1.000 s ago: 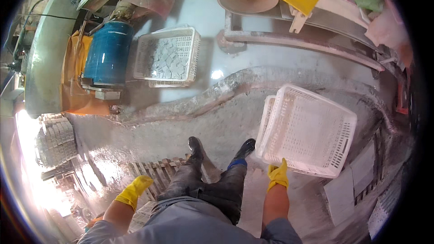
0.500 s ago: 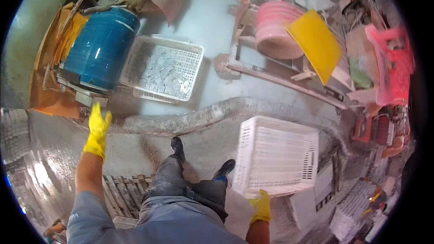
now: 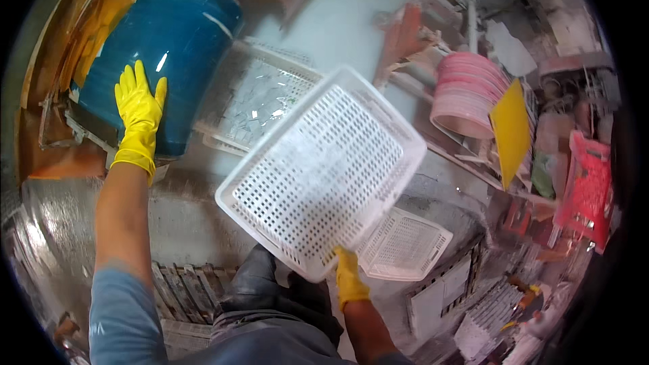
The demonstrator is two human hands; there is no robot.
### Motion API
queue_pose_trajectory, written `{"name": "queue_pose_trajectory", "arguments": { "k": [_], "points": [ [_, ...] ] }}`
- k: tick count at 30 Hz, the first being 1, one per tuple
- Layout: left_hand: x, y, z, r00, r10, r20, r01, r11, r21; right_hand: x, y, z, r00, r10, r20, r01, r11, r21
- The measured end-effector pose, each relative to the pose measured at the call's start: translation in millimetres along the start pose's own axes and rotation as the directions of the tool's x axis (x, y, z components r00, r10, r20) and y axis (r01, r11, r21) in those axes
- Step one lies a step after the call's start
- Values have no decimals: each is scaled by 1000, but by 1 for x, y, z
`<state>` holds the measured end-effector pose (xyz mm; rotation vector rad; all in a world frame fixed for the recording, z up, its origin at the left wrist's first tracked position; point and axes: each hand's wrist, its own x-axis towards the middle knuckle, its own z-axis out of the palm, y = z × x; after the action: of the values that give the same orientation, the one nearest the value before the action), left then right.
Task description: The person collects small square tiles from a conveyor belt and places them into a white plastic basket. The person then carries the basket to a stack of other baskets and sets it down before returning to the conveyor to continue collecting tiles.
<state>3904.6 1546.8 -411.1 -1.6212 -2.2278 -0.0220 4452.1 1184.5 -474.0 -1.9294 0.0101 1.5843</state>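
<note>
Now gripping a white basket (image 3: 318,162) by its near corner with the right hand (image 3: 350,278) at half past five, fingers closed on the rim and partly hidden behind it. Lifted since half a second ago from lower down near four o'clock, and swung, tilted, into the middle of the view. Left at half past four, apart from the pallet: a second white basket (image 3: 405,243), mostly hidden earlier. Reaching farther up with the left hand (image 3: 140,108), from about nine o'clock to half past nine, now over the blue drum (image 3: 179,47) with fingers spread wide, grasping nothing; cannot tell whether pressing on it or just above. Partly covered now, beside the drum: a basket of pale pieces (image 3: 292,72), more fully in sight before.

As for edges, pointing corners of the held basket toward twelve, three, six and between eight and nine; overlapping in view, on the ten o'clock side, the basket of pieces. Open floor (image 3: 193,209) toward eight, between drum and wooden pallet (image 3: 189,287); more bare, pale ground toward half past twelve, beyond the far corner. More crowded at two and three, with a pink bucket (image 3: 468,94) and yellow panel (image 3: 512,134).
</note>
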Motion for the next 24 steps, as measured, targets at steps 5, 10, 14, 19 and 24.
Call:
{"name": "queue_pose_trajectory", "arguments": {
  "k": [5,10,14,19,24],
  "points": [
    [-2,6,-5,1000,31,1,-31,999,-9,132,-36,80,950,-261,173,285,949,-136],
    [-1,11,-14,998,64,11,-63,996,-64,235,-49,158,971,-148,189,212,898,-386],
    [-1,17,-19,998,49,44,-46,997,-69,256,-48,190,975,-9,223,103,904,-416],
    [2,33,-21,997,27,73,-22,997,-72,251,-23,207,974,-84,211,130,968,-213],
    [-1,37,-26,997,14,78,-11,999,-38,251,-24,210,982,-34,186,107,911,-397]
  ]
}}
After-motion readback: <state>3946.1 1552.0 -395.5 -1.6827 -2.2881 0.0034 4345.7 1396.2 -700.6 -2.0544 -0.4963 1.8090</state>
